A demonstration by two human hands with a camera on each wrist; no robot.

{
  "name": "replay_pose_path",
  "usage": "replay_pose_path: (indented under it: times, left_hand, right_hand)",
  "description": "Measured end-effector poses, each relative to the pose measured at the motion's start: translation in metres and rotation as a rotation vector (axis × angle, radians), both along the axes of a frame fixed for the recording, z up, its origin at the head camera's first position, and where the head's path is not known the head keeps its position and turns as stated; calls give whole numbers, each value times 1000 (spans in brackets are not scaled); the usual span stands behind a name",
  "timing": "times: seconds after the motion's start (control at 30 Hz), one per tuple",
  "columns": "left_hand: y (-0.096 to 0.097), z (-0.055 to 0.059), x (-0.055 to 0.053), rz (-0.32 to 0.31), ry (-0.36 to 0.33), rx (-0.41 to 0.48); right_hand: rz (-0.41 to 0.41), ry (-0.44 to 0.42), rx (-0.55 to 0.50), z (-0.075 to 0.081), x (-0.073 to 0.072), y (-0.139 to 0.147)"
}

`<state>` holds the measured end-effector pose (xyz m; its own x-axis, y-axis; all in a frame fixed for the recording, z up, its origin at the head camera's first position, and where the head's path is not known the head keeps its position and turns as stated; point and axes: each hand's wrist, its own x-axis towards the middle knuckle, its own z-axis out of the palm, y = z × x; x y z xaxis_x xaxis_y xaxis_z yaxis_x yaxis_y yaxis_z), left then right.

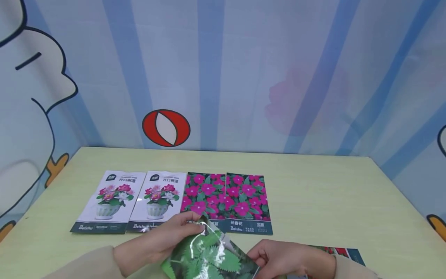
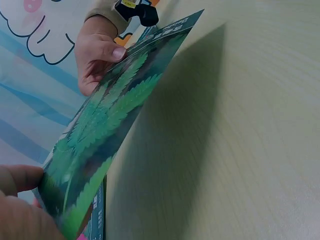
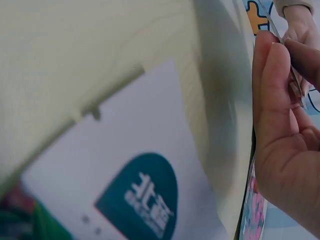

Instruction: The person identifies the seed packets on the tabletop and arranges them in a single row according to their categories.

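Note:
My left hand [image 1: 170, 234] pinches one corner of a glossy seed packet [image 1: 209, 257] printed with green serrated leaves. The opposite edge is gripped by my right hand [image 1: 282, 257]. Between the two hands the packet is tilted above the table, casting a shadow in the left wrist view. That view shows the left thumb and fingers [image 2: 22, 177] at the near corner and the right hand [image 2: 97, 55] at the far end. From the right wrist the packet appears almost edge-on, between thumb and fingers [image 3: 275, 75].
Behind the hands lie two white packets [image 1: 111, 201] [image 1: 158, 199] with potted flowers and two packets with pink flowers [image 1: 205, 193] [image 1: 248, 201], in a row. Another packet [image 1: 355, 255] lies partly under the right forearm. A printed cloth backdrop [image 1: 237, 77] stands behind the table [image 1: 324, 201].

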<state>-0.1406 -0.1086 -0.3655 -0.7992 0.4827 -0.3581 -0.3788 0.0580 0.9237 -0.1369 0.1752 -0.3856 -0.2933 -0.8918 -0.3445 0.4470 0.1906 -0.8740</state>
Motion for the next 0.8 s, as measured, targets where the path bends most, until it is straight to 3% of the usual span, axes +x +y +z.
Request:
replay_pose_path:
  times: [0.1,0.3,0.5,0.8]
  left_hand:
    - [-1,-1,1,-5,5,-10]
    - [-11,3,-2,10,-28,-43]
    - [-15,6,-8,106,-86,18]
    - [15,2,-15,100,-53,86]
  right_hand:
    - [8,36,-19,-3,0,-2]
    - [-29,20,-40,2,-8,6]
    - [-234,22,30,8,-17,15]
    - [-531,64,140,14,-23,3]
